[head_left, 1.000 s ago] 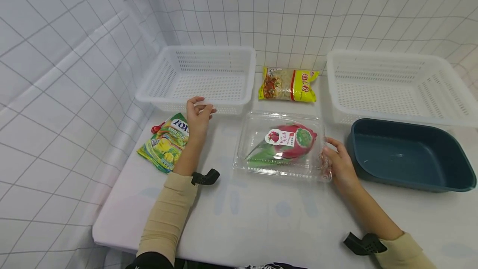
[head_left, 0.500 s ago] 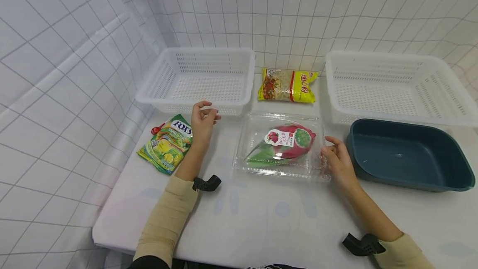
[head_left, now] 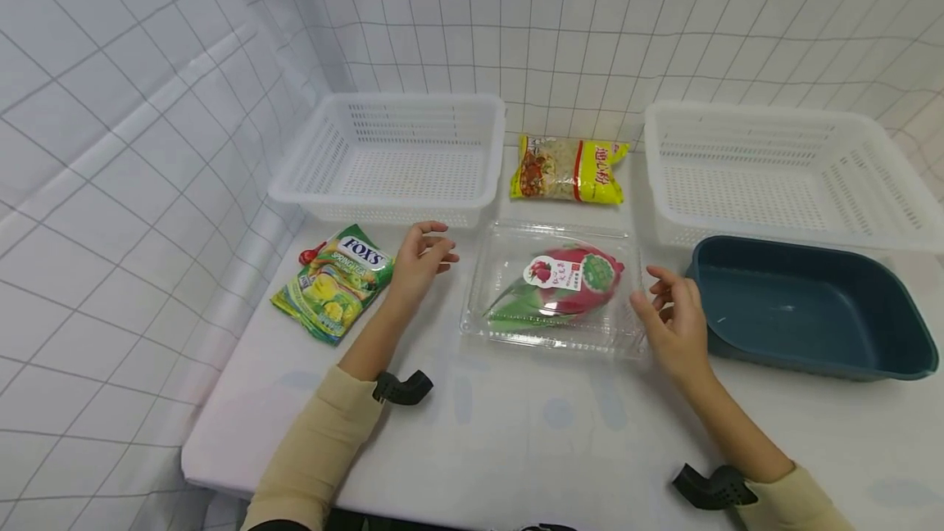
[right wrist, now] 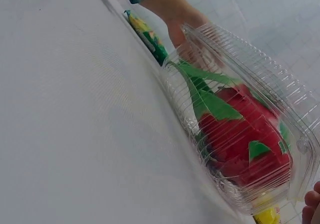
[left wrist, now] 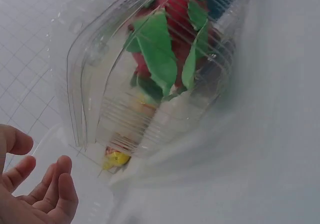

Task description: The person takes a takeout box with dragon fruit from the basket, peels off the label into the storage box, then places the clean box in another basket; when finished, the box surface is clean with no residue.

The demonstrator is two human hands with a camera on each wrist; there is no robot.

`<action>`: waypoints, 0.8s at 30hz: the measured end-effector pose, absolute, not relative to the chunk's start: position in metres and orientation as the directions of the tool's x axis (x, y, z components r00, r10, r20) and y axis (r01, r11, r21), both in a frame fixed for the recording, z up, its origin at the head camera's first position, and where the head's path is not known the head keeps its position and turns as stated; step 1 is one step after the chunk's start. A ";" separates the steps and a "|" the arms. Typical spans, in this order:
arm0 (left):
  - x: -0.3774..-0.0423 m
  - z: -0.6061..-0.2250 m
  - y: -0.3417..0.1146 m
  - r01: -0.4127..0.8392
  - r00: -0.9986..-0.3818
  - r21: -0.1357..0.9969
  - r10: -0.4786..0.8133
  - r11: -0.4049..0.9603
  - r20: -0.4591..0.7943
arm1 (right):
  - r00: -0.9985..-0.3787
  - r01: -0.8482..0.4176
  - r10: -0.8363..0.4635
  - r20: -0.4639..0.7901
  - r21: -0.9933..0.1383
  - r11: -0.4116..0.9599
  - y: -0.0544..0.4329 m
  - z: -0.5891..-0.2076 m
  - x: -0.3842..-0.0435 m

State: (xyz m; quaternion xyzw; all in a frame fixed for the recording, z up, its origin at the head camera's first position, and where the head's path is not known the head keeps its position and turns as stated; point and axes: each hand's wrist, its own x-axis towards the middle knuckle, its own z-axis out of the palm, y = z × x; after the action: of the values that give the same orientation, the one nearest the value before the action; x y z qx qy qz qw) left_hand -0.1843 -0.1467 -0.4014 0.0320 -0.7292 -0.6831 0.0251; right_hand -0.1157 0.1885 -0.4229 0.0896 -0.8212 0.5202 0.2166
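A clear plastic clamshell box lies closed on the table, with a red and green dragon fruit under its labelled lid. My left hand hovers left of the box, fingers loosely bent and holding nothing; its fingertips also show in the left wrist view. To the box's right, my right hand has thumb and fingers apart, close to the edge, gripping nothing. Only a few of its fingertips enter the right wrist view. A green and yellow FOX'S candy bag lies beside my left hand.
Two white perforated baskets stand at the back left and back right. Between them lies a yellow food packet. A dark teal basin sits right of my right hand. A white gridded cloth hangs behind.
My left hand has moved right and nearer to me, from the left basket's front towards the box. My right hand has let go of the box's right edge and its fingers have spread.
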 end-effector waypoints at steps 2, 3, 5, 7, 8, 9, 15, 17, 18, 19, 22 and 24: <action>-0.180 -0.402 -0.145 -0.024 -0.999 0.996 -0.023 0.086 -0.022 | -0.852 -0.430 0.074 0.518 -0.774 0.465 0.191 -0.427 -0.118; -0.177 -0.402 -0.144 -0.025 -1.000 0.995 0.007 0.099 -0.026 | -0.834 -0.457 0.067 0.548 -0.754 0.472 0.191 -0.426 -0.118; -0.173 -0.402 -0.142 -0.025 -0.998 0.990 0.057 0.140 -0.033 | -0.804 -0.499 0.048 0.593 -0.717 0.487 0.191 -0.422 -0.119; -0.170 -0.402 -0.142 -0.024 -0.995 0.983 0.091 0.180 -0.041 | -0.790 -0.525 0.025 0.612 -0.698 0.488 0.191 -0.418 -0.120; -0.168 -0.402 -0.141 -0.025 -0.994 0.980 0.103 0.195 -0.046 | -0.788 -0.530 0.013 0.615 -0.690 0.493 0.191 -0.415 -0.121; -0.167 -0.402 -0.140 -0.026 -0.993 0.978 0.110 0.206 -0.049 | -0.789 -0.533 0.000 0.614 -0.685 0.497 0.190 -0.413 -0.123; -0.161 -0.403 -0.137 -0.022 -0.984 0.971 0.169 0.239 -0.064 | -0.836 -0.492 -0.057 0.546 -0.699 0.519 0.184 -0.397 -0.130; -0.159 -0.404 -0.137 -0.013 -0.979 0.964 0.193 0.266 -0.067 | -0.851 -0.473 -0.072 0.521 -0.699 0.536 0.180 -0.393 -0.132; -0.158 -0.405 -0.137 -0.010 -0.977 0.961 0.202 0.277 -0.069 | -0.856 -0.465 -0.077 0.511 -0.696 0.548 0.177 -0.392 -0.134; -0.157 -0.405 -0.137 -0.009 -0.975 0.960 0.209 0.281 -0.070 | -0.860 -0.460 -0.086 0.503 -0.690 0.558 0.174 -0.391 -0.135; -0.156 -0.407 -0.136 -0.001 -0.972 0.957 0.224 0.289 -0.068 | -0.862 -0.460 -0.116 0.493 -0.667 0.586 0.165 -0.386 -0.138; -0.157 -0.409 -0.135 0.004 -0.971 0.961 0.232 0.275 -0.062 | -0.858 -0.471 -0.139 0.494 -0.649 0.598 0.160 -0.383 -0.141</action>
State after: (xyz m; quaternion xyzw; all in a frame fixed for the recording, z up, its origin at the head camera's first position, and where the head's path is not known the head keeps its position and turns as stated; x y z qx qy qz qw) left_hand -0.1567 -0.1351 -0.4085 -0.0742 -0.7927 -0.5976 -0.0952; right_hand -0.1410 0.1600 -0.3829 0.1752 -0.8710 0.4128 0.2008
